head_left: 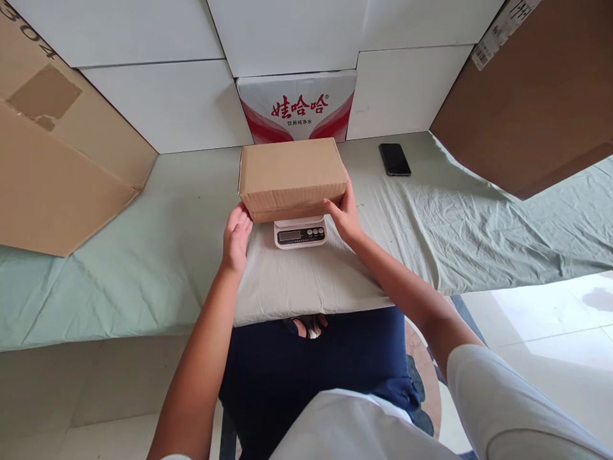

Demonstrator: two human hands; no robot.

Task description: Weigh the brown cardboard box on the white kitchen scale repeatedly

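Observation:
A closed brown cardboard box (pixel 293 169) is over a small white kitchen scale (pixel 301 237). Only the scale's front strip, with its display and buttons, shows below the box; its platform is hidden, so I cannot tell how fully the box rests on it. My left hand (pixel 236 235) holds the box at its lower left corner, with some fingertips out of sight. On the other side, my right hand (pixel 347 214) grips the right end, its thumb along the front face and its fingers around the side.
A black phone (pixel 395 160) lies on the green cloth (pixel 186 204) at the right. Behind the small box stands a white and red printed carton (pixel 299 105) against white panels (pixel 167 105). Large brown cartons flank the cloth-covered surface, one left (pixel 62 153) and one right (pixel 531 108).

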